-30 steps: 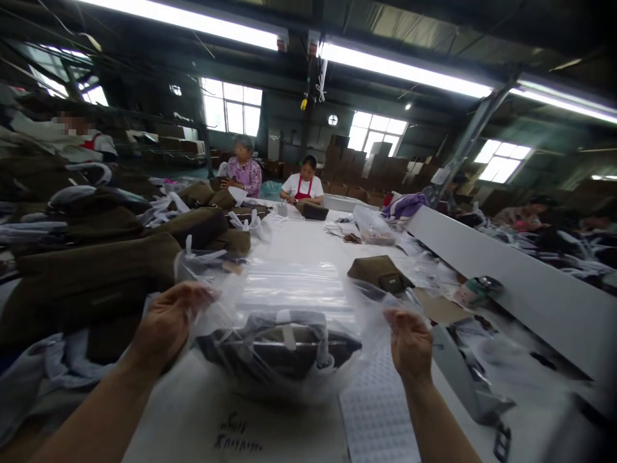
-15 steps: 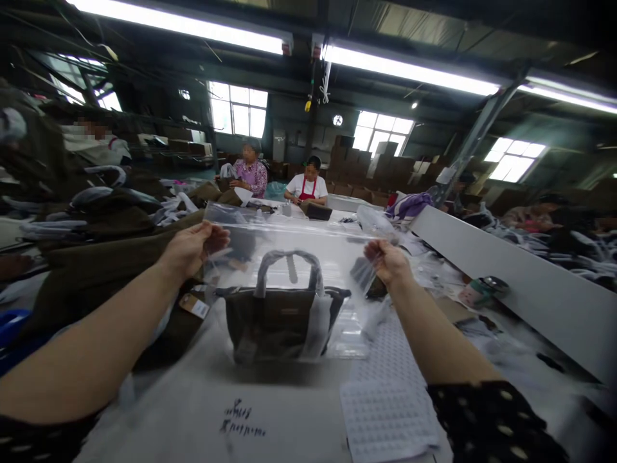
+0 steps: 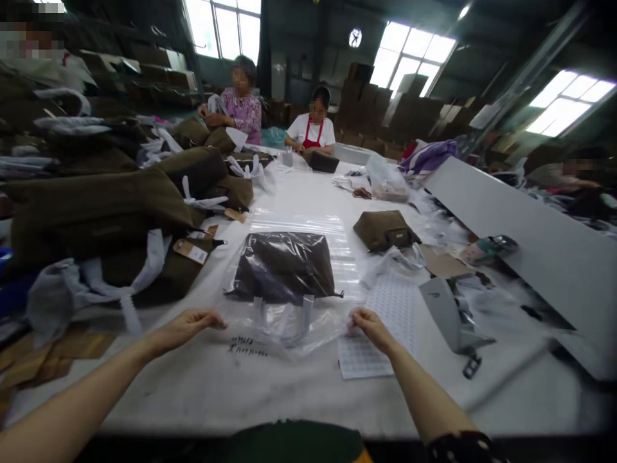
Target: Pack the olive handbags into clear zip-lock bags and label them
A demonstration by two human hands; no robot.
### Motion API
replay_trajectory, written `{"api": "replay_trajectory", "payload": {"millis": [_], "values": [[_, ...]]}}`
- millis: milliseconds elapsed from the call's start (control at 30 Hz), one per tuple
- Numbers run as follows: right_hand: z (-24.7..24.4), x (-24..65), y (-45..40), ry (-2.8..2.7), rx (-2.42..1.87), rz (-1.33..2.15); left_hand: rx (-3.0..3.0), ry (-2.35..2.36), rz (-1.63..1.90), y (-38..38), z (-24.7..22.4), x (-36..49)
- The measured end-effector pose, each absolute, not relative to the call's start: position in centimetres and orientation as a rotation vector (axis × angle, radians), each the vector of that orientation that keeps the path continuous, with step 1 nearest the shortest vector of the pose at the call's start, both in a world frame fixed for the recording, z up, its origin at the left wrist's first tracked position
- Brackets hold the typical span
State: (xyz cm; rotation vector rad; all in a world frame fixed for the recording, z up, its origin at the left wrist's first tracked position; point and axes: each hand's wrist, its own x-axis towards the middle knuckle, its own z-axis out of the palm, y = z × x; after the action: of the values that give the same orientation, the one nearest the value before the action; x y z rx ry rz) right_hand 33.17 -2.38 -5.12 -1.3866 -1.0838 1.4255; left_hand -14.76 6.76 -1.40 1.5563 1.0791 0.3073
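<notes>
A dark olive handbag (image 3: 286,263) lies inside a clear plastic bag (image 3: 284,222) on the white table (image 3: 193,386), its wrapped handles pointing toward me. My left hand (image 3: 195,325) is at the near left corner of the plastic, fingers pressed together. My right hand (image 3: 373,326) pinches the near right corner of the plastic, beside a printed sheet (image 3: 393,321). Handwriting on the table shows between my hands.
Olive bags with wrapped handles (image 3: 96,212) pile up on the left. Another small olive bag (image 3: 385,230), a tape dispenser (image 3: 446,315) and a jar (image 3: 486,249) are on the right, before a white panel (image 3: 520,257). Two people (image 3: 313,128) sit at the far end.
The plastic bag with the handbag has come down from upright in the air to flat on the table, handles now toward me. Both hands have lowered, and the view tilts further down.
</notes>
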Motion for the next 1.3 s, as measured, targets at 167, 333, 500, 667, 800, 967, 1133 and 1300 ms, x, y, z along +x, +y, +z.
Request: {"api": "replay_trajectory", "payload": {"millis": [167,333,500,667,800,967,1133,1300], "values": [[0.9,30.2,-3.6,-1.864,-1.622,1.424,1.753,0.951,0.119,4.9,-3.8,-16.8],[1.9,18.0,-5.7,-2.350,-1.382,1.048,1.994,0.866,0.011,4.4,-3.7,-18.9],[-5.1,11.1,-8.1,-2.579,-1.591,0.794,2.027,0.885,0.157,3.6,-2.5,-19.2],[-5.0,12.1,-7.7,-2.183,-1.658,1.068,2.212,1.071,0.442,5.4,1.5,-14.5],[-5.5,11.6,-7.7,-1.342,-1.659,1.726,2.468,1.184,0.600,8.1,2.9,-7.6],[-7.4,10.7,-8.3,-0.970,-1.734,1.903,2.482,1.435,0.746,8.0,-0.5,-1.6],[-7.0,10.5,-8.1,-0.955,-1.745,1.961,2.345,1.462,0.939,3.9,-4.3,0.5],[-6.5,12.2,-9.1,-1.169,-1.467,2.078,2.537,1.520,0.870,1.6,-7.6,1.6]]}}
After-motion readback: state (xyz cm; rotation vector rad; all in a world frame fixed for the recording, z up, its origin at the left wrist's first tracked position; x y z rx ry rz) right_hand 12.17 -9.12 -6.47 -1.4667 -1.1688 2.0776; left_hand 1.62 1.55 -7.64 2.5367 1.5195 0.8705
